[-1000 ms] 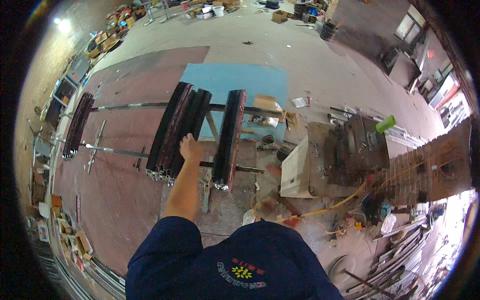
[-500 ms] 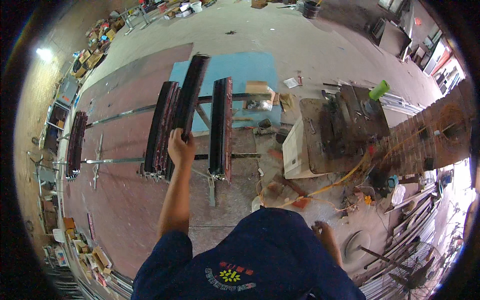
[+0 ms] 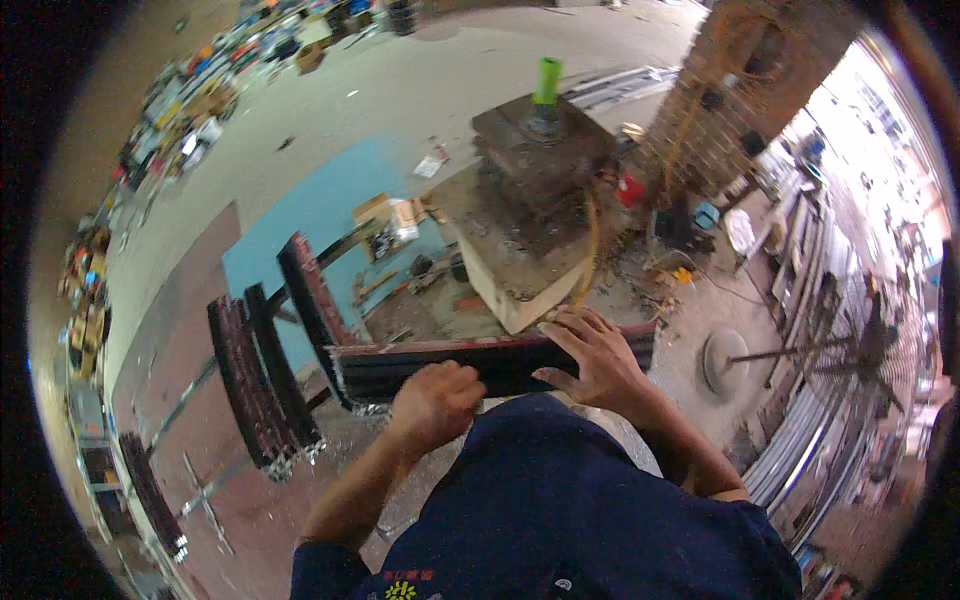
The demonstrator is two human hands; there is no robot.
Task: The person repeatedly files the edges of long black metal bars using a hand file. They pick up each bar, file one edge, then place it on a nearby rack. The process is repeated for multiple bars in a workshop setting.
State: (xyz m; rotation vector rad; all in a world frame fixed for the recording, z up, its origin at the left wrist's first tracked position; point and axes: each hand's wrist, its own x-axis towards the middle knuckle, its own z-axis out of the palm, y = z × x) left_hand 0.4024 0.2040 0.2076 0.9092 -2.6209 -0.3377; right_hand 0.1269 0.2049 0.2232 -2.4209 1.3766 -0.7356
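A long black profile bar [image 3: 515, 368] with a dark red edge lies crosswise in front of my body. My left hand [image 3: 437, 402] is closed on it near its left half, fingers curled. Over its upper edge toward the right end rest the fingers of my right hand [image 3: 598, 358], with the thumb on the near face. The bar's left end meets or overlaps the near end of another black and red profile [image 3: 320, 315]; I cannot tell whether they touch. Farther left, a bundle of similar profiles [image 3: 250, 385] lies across metal rails.
Just beyond the bar stands a worktable [image 3: 545, 235] with a pale side panel and a bright green cylinder [image 3: 547, 82] on top. A yellow hose [image 3: 592, 245] hangs by it. At right are a pedestal fan [image 3: 865, 345] and long metal lengths [image 3: 800, 440].
My left hand has left the stack, and a profile now lies crosswise before me. My right hand has come up onto it. The view has turned to the right.
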